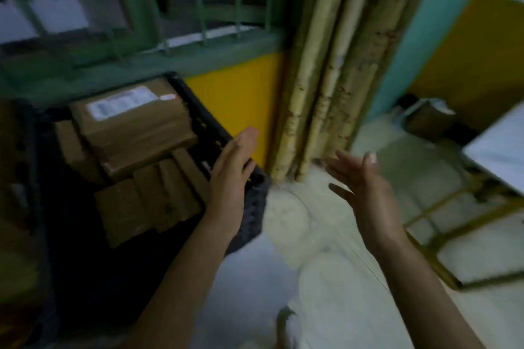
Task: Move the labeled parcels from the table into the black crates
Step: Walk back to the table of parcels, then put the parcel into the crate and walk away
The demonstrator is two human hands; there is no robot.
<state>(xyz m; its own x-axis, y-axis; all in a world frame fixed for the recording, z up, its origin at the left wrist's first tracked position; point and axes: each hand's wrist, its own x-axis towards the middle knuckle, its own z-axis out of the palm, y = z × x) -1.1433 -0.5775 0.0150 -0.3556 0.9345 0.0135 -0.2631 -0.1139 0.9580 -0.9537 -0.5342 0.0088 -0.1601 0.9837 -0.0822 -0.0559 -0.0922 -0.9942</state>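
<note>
Left of the left hand's fingers, black crate point(251, 210) holds brown parcels point(153, 201); labeled parcel point(133, 122) lies on top, label up. Left hand point(231, 176) sits at the crate's right rim, fingers straight, pressed together; contact unclear through blur. Bamboo poles point(320, 79) stand beyond both sets of fingertips. Right hand point(365, 187) empty, fingers loosely spread. Table point(499, 144) corner lies right of them.

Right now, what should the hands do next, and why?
Probably turn right toward the white table for another parcel. The left hand and right hand are both open and empty, and the labeled parcel already lies in the black crate.
</note>
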